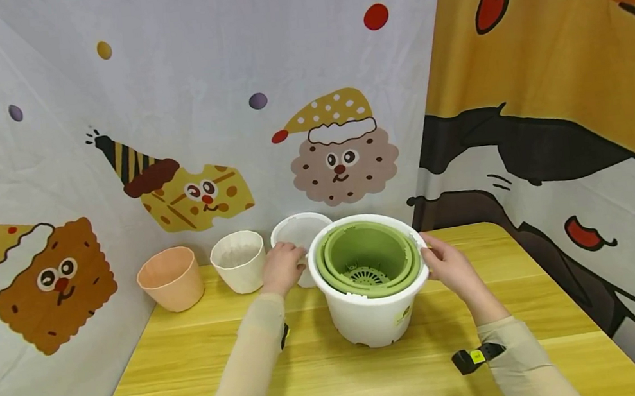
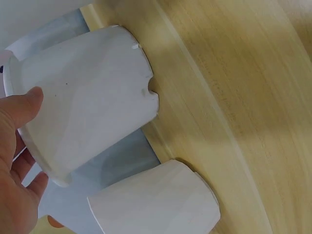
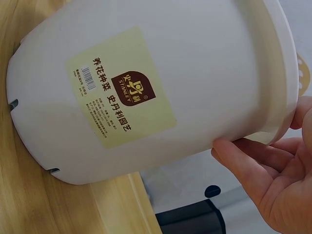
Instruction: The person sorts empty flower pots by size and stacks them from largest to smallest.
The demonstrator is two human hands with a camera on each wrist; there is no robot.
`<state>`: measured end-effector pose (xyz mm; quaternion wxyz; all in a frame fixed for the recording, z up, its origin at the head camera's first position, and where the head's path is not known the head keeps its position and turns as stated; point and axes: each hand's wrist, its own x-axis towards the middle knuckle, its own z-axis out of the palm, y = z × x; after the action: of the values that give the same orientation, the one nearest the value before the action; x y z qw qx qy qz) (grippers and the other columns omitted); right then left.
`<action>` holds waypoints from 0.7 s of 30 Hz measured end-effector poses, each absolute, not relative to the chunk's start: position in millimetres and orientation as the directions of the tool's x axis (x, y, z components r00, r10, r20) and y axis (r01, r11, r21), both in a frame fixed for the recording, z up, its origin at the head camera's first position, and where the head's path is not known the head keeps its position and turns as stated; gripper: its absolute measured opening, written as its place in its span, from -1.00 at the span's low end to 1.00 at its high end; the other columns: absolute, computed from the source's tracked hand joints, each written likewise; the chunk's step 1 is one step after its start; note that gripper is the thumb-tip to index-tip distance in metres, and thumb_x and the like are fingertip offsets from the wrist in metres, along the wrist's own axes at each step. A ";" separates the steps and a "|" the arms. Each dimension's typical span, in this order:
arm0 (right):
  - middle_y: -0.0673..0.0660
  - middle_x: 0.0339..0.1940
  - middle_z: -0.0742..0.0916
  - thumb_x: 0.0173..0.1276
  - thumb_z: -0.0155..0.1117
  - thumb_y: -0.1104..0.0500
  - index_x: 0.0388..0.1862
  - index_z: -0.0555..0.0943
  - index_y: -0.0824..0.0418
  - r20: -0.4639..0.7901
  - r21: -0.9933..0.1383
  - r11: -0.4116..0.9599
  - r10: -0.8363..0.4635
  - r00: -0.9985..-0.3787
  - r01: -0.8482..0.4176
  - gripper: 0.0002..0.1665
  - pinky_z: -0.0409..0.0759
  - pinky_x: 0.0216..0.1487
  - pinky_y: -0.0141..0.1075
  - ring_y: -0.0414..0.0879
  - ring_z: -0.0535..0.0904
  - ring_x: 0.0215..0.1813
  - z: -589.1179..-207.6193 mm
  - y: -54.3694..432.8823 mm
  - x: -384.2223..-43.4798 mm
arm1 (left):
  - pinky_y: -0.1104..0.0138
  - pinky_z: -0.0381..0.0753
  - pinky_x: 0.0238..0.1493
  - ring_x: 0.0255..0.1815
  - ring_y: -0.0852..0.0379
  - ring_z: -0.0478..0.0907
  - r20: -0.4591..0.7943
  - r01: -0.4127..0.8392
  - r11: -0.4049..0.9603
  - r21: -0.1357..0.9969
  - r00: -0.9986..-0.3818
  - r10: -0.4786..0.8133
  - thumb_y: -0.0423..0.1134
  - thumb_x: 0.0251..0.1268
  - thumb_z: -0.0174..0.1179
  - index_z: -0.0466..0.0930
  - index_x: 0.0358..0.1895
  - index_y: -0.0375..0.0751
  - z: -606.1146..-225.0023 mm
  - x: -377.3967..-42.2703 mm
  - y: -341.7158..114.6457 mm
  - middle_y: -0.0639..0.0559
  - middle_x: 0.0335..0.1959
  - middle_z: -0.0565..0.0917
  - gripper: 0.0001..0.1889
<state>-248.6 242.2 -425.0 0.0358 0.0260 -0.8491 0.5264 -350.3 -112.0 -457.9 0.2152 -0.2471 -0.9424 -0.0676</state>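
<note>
A large white flowerpot (image 1: 359,319) is on the table, with green pots (image 1: 366,251) nested inside it. My right hand (image 1: 448,268) grips its rim from the right. In the right wrist view, a label (image 3: 122,87) shows on that pot's side, and fingertips touch the wall under the rim. My left hand (image 1: 283,267) holds the rim of a smaller white pot (image 1: 300,225) behind and left of the large one. In the left wrist view, the thumb lies over that pot's outer wall (image 2: 92,97) and the other fingers are partly hidden behind the rim.
A cream pot (image 1: 239,264) stands just left of my left hand, and a peach pot (image 1: 172,281) is farther left. Printed cloth (image 1: 209,54) hangs behind the wooden table (image 1: 343,382). A dark strapped device (image 1: 476,357) sits at my right wrist.
</note>
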 end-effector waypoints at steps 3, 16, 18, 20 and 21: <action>0.42 0.29 0.53 0.59 -0.07 0.03 0.56 0.20 0.24 0.087 -0.893 0.443 -0.008 -0.996 -0.081 -0.35 0.69 -0.10 -0.26 0.18 0.57 0.13 -425.6 242.3 -249.0 | 0.10 0.53 -0.06 -0.19 -0.05 0.53 0.442 0.485 0.874 0.010 -0.787 0.431 -0.24 -0.01 0.50 0.74 -0.21 -0.09 -459.8 -350.0 -111.1 0.00 -0.31 0.66 -0.75; 0.42 0.31 0.52 0.59 -0.07 0.02 0.56 0.19 0.22 0.086 -0.894 0.441 -0.009 -0.996 -0.081 -0.34 0.69 -0.10 -0.28 0.18 0.55 0.16 -425.2 242.5 -248.6 | 0.09 0.52 -0.11 -0.27 -0.06 0.54 0.502 0.478 0.877 0.049 -0.771 0.392 -0.33 -0.02 0.48 0.73 -0.33 -0.08 -467.2 -344.2 -110.6 0.00 -0.41 0.64 -0.84; 0.42 0.30 0.52 0.59 -0.07 0.01 0.56 0.19 0.22 0.086 -0.892 0.444 -0.011 -0.996 -0.082 -0.34 0.69 -0.09 -0.26 0.18 0.56 0.15 -424.7 242.1 -248.2 | 0.08 0.52 -0.11 -0.27 -0.06 0.54 0.505 0.473 0.880 0.048 -0.772 0.387 -0.33 -0.03 0.48 0.73 -0.33 -0.08 -467.9 -343.2 -110.5 -0.01 -0.42 0.64 -0.83; 0.42 0.30 0.52 0.59 -0.07 0.01 0.56 0.19 0.22 0.085 -0.892 0.444 -0.011 -0.996 -0.081 -0.34 0.69 -0.09 -0.26 0.17 0.56 0.15 -424.3 241.9 -247.9 | 0.08 0.52 -0.09 -0.26 -0.06 0.55 0.507 0.468 0.883 0.046 -0.772 0.383 -0.33 -0.04 0.47 0.73 -0.32 -0.08 -467.6 -342.0 -110.0 -0.01 -0.41 0.64 -0.82; 0.42 0.30 0.52 0.59 -0.07 0.01 0.57 0.19 0.22 0.086 -0.892 0.444 -0.011 -0.996 -0.082 -0.34 0.69 -0.09 -0.26 0.17 0.56 0.15 -424.2 241.9 -248.0 | 0.08 0.52 -0.09 -0.26 -0.06 0.55 0.509 0.465 0.884 0.048 -0.773 0.379 -0.33 -0.04 0.47 0.73 -0.31 -0.08 -467.3 -341.5 -109.8 -0.01 -0.41 0.65 -0.82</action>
<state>-248.0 241.9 -424.2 0.0338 0.0273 -0.8490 0.5267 -341.5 -109.8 -467.3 0.2508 -0.2251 -0.9376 -0.0856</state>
